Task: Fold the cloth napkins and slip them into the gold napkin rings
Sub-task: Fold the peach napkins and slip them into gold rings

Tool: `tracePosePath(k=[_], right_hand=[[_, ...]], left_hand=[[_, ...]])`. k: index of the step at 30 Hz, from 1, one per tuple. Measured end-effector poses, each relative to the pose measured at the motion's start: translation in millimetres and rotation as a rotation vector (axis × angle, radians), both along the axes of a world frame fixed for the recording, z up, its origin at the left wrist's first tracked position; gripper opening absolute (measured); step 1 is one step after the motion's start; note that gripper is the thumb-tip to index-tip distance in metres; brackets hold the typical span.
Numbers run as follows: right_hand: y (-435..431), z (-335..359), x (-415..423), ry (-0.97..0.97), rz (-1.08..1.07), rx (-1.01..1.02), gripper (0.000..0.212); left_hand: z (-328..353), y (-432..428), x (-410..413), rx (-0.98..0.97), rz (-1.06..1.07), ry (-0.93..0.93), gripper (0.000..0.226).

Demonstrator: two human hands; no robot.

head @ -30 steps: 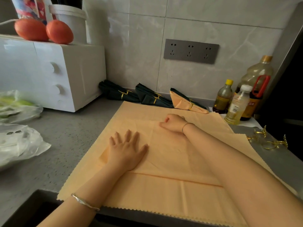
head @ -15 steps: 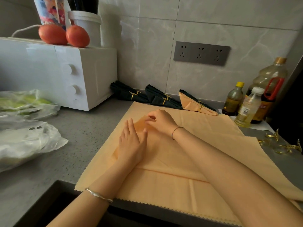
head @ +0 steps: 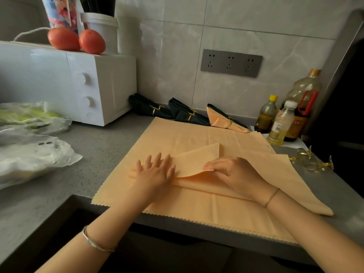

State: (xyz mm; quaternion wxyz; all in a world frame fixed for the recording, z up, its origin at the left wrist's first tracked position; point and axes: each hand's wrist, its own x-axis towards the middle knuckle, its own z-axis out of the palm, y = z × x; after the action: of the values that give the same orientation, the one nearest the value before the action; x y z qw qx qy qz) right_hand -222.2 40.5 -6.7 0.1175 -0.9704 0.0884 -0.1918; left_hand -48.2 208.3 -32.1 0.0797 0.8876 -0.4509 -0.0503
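Note:
A large peach cloth napkin (head: 183,134) lies spread on the grey counter (head: 94,154), with a folded layer raised at its middle. My left hand (head: 155,172) presses flat on the fold's left end, fingers straight. My right hand (head: 234,172) pinches the lifted edge of the folded layer. Loose gold napkin rings (head: 313,162) lie to the right. Along the wall sit dark green folded napkins in gold rings (head: 189,115) and a peach one in a ring (head: 224,121).
A white microwave (head: 69,83) with two tomatoes (head: 76,40) on top stands at the left. Plastic bags (head: 31,150) lie at the left. Oil bottles (head: 285,119) stand at the back right. A dark sink edge (head: 78,223) runs below the counter.
My right hand moved from the far middle of the napkin back toward me, drawing a folded layer up. My left hand stayed pressed on the cloth.

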Motion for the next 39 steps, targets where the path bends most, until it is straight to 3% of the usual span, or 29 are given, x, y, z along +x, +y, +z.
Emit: tracePosePath(k=[17,23,31,35,39], right_hand=[[8,-16,-44,0.179,-0.138,0.096,0.025],[12,-24,-50,0.161,-0.128,0.102,0.037],[14,-24,-44,0.091,-0.137,0.091,0.036],[10,-10,-31,0.076,-0.183,0.167,0.039],[8,-2,12,0.069,-0.171,0.082,0.032]], left_hand=[[-3,2,-25,0.091,-0.089,-0.002,0.06],[12,-9,-20,0.106,-0.086,0.044,0.056],[3,-43,-5,-0.08,-0.085,0.05,0.05],[-8,-49,-3,-0.044,-0.073,0.024,0.054],[-9,-51,-2,0.006,-0.073,0.006,0.056]])
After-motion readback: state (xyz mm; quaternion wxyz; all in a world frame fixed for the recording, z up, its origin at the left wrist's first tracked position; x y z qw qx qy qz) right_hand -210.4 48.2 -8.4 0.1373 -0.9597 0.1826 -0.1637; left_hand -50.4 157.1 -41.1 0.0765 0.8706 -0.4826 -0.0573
